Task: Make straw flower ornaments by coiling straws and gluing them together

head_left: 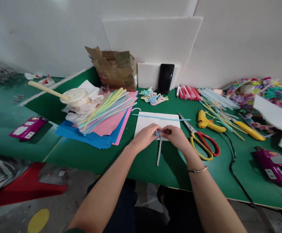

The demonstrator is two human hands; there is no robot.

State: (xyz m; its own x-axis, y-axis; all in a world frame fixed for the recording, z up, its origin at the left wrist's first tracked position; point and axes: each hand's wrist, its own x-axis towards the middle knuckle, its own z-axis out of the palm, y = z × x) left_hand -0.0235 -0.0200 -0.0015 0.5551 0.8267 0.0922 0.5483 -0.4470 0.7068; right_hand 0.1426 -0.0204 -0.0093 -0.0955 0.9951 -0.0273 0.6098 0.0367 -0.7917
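Between my fingertips is a blue pipe cleaner [158,133], bent into a small shape whose details my fingers hide. My left hand [148,133] pinches it from the left, and my right hand [174,134] closes on it from the right. A white twisted pipe cleaner stem [159,152] hangs down below the blue part toward the table's front. Under my hands lies a white sheet [143,123]. Across its far part rests a straight light blue pipe cleaner [160,116]. Scissors [201,139] with one yellow and one red handle lie right of the sheet.
Left are pastel pipe cleaners [109,108] on coloured paper [82,136] and a tub [75,97]. Behind stand a cardboard box [118,69] and a phone [165,78]. Right are red markers [189,93], a yellow glue gun [209,122] with a black cord [232,161], and a yellow cutter [250,130].
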